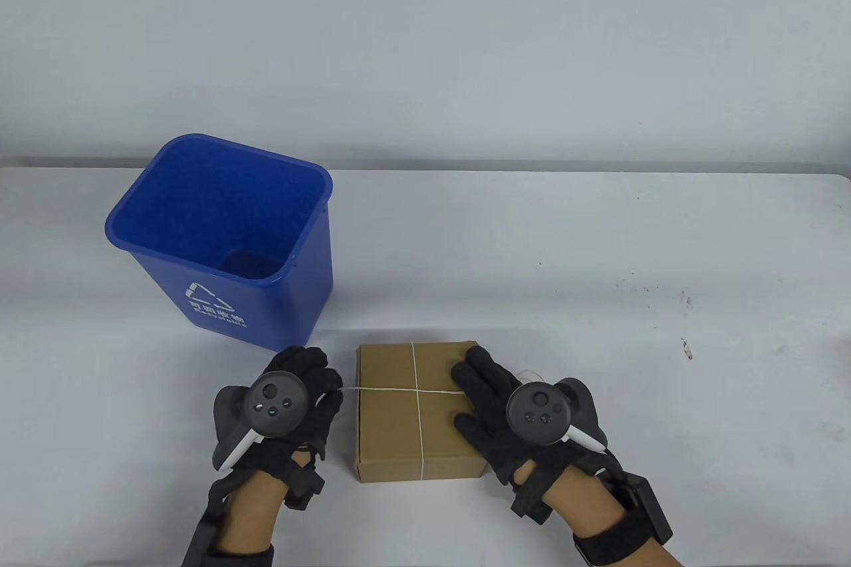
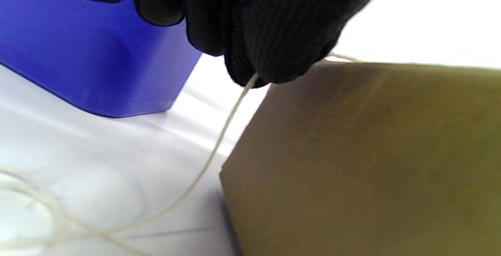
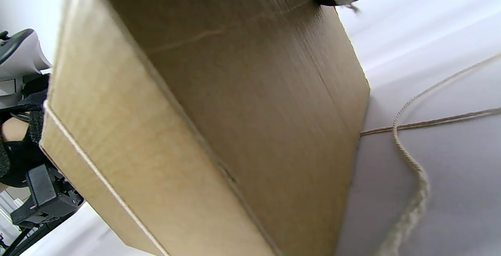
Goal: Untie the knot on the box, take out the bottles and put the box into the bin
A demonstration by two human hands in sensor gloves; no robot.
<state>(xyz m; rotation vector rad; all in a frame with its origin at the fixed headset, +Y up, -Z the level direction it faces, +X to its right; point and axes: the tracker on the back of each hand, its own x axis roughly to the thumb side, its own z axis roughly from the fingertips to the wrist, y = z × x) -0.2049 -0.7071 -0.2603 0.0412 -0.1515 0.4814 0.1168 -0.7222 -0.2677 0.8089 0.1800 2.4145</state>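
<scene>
Pinching the thin off-white string between its gloved fingertips, the left hand sits just left of the flat brown cardboard box, at the box's left edge; wrist view confirms the string comes straight out of the pinch and trails down onto the white table, where it lies in slack loops. Right hand lies on the box's right side, fingers straight and flat on the lid, holding nothing. The box sits flat on the table near the front edge, between the two hands, lid closed. String crosses the lid in a plus, one run front to back, one side to side; the side run leads off the left edge to the pinching fingers. In the right wrist view, more loose string lies on the table beside the box, one strand coming out from under the box's bottom edge. Knot itself: can't tell where it is. The blue rectangular plastic bin with a white recycling mark stands upright behind and left of the box, near the left hand, not touching either.
</scene>
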